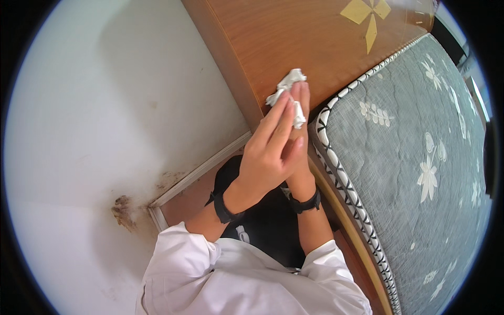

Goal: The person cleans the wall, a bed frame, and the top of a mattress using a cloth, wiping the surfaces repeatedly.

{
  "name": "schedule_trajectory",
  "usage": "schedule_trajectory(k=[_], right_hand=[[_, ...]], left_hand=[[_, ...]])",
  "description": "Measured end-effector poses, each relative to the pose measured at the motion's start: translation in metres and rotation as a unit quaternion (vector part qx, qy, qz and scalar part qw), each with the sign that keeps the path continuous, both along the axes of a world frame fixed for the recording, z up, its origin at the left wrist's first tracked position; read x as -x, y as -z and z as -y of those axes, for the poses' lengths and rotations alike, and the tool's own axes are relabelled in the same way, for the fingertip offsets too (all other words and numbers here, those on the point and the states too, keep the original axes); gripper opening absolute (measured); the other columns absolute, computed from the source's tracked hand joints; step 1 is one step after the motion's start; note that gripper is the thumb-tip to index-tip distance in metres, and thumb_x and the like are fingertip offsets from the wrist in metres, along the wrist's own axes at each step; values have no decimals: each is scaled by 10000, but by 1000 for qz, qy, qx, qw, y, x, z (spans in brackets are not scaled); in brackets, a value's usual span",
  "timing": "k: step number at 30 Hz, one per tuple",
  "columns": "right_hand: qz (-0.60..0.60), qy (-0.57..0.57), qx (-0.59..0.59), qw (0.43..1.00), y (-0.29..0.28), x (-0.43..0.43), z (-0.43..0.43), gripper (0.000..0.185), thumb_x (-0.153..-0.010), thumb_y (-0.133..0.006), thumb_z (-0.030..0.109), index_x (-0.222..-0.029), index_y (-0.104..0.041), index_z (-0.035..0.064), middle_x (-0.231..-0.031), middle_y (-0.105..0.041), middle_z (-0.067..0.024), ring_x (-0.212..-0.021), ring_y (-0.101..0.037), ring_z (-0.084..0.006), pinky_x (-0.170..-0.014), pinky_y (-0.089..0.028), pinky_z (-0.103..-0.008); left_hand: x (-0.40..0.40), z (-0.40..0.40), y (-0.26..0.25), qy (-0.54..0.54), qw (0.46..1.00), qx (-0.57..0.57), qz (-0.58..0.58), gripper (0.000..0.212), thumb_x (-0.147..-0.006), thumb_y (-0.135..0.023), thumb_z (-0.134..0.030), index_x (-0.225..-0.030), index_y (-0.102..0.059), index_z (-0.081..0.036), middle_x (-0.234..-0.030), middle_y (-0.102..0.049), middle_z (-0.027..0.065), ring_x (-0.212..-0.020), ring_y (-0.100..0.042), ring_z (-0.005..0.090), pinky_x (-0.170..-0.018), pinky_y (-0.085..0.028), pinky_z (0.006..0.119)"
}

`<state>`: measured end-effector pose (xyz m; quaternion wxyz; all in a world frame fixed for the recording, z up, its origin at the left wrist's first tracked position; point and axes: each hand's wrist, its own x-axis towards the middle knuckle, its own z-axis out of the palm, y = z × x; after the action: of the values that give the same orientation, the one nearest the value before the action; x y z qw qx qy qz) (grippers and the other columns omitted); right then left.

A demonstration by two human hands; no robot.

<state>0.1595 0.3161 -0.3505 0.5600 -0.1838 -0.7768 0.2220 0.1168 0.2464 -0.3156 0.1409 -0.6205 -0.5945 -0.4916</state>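
A crumpled white tissue (291, 80) is pressed between my two hands, in front of the brown wooden panel. My left hand (265, 155) lies across the front, its fingers extended over the tissue. Behind it, my right hand (302, 169) points upward with the tissue against its palm and fingers. Part of the right palm is hidden by the left hand. One end of the tissue sticks out above the fingertips, another below them. Each wrist wears a black band.
At the right lies a grey mattress (393, 149) with white floral print and black-and-white edging, beside a wooden bed rail (346, 228). The wooden panel (267, 39) bears yellow diamond shapes. On the left, a white wall (78, 118) has a brown damaged patch (124, 212) near the skirting board (204, 167).
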Motion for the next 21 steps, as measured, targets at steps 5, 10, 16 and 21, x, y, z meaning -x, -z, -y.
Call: schedule_trajectory(k=[5, 10, 16, 21], right_hand=[[68, 57, -44, 995, 16, -9, -3, 660, -819, -532, 131, -1339, -165, -44, -1358, -195, -262, -1270, -202, -409, -1018, -268, -439], [53, 16, 107, 993, 38, -17, 34, 649, -845, -510, 162, -1346, -144, -31, -1373, -116, -296, -1275, -176, -428, -1026, -250, -427], [103, -17, 86, 991, 35, -15, 45, 634, -836, -497, 130, -1342, -152, -34, -1371, -118, -296, -1262, -191, -448, -1009, -273, -451], [92, 7, -26, 995, 1, 3, 45, 602, -835, -502, 135, -1326, -203, -44, -1372, -156, -250, -1262, -193, -451, -999, -273, -491]], left_hand=[[-7, -11, 7, 1, 999, 39, -12, 502, -708, -599, -8, -1193, -476, 26, -1241, -469, 162, -1037, -539, 310, -835, -470, 334], [-7, 9, 37, 9, 994, 109, 0, 493, -722, -596, -6, -1198, -472, 18, -1236, -473, 151, -1038, -540, 303, -836, -471, 330], [7, 31, 26, 24, 996, 76, 37, 476, -723, -573, 7, -1191, -485, 16, -1212, -492, 162, -1031, -548, 299, -834, -477, 328], [15, 44, -2, -7, 999, 6, 45, 446, -713, -555, 23, -1156, -514, 29, -1214, -492, 174, -1017, -560, 280, -824, -478, 311]])
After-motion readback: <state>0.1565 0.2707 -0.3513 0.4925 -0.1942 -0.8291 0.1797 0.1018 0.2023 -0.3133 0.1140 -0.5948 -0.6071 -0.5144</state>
